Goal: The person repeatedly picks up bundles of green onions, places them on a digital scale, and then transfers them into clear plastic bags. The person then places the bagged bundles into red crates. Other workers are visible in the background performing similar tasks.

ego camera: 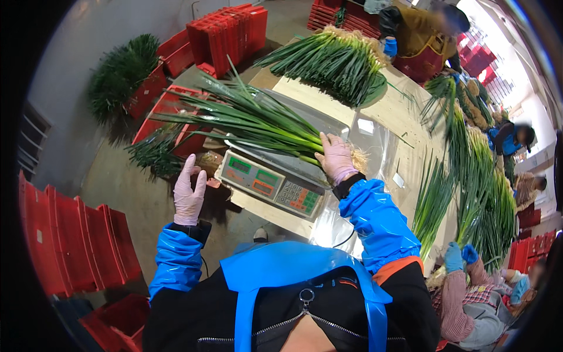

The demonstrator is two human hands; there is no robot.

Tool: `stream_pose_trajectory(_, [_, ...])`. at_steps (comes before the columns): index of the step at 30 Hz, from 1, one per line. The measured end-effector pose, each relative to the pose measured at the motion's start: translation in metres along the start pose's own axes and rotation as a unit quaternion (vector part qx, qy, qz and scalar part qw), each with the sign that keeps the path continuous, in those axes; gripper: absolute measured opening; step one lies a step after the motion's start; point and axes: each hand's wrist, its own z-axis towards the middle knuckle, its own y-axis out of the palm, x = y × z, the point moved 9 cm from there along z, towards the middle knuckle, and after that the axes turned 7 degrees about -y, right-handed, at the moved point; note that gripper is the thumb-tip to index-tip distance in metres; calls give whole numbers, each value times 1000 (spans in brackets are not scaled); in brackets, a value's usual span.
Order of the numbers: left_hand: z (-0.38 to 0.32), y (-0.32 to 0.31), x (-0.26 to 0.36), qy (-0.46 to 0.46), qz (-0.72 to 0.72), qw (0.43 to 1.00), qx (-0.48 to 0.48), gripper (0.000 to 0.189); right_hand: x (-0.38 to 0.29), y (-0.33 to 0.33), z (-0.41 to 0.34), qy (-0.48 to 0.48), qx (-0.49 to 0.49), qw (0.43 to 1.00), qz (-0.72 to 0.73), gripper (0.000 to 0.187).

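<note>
A bundle of green onions (264,123) lies across the pan of a digital weighing scale (281,180), leaves to the left and pale roots to the right. My right hand (336,157), in a thin pink glove, grips the bundle close to its root end. Left of the scale, my left hand (189,193) is raised with thumb and fingers apart, holding nothing. The scale's keypad and displays face me. Its pan is partly covered by the leaves.
Another heap of green onions (330,61) rests on the wooden table (308,90), beside a co-worker (422,44). More onions (477,189) line the right side, where other people work. Red crates (79,237) stand at left, with more red crates (228,39) behind the scale.
</note>
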Motion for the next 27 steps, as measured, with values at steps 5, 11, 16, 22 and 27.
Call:
stream_pose_trajectory(5, [-9, -35, -37, -57, 23, 997, 43, 48, 7, -41, -40, -31, 127, 989, 64, 74])
stream_pose_trajectory(11, [-11, -49, -47, -93, 10, 993, 68, 47, 95, -63, -151, 183, 224, 951, 109, 60])
stream_pose_trajectory(16, [-4, -38, -40, -74, -8, 995, 60, 47, 159, -42, -248, 309, 234, 913, 125, 56])
stream_pose_trajectory(22, [7, -9, -24, -36, -10, 999, 22, 48, 192, -17, -336, 387, 210, 895, 72, 54])
stream_pose_trajectory(27, [9, 35, -39, -64, -41, 994, -77, 54, 210, 0, -419, 449, 155, 879, -27, 53])
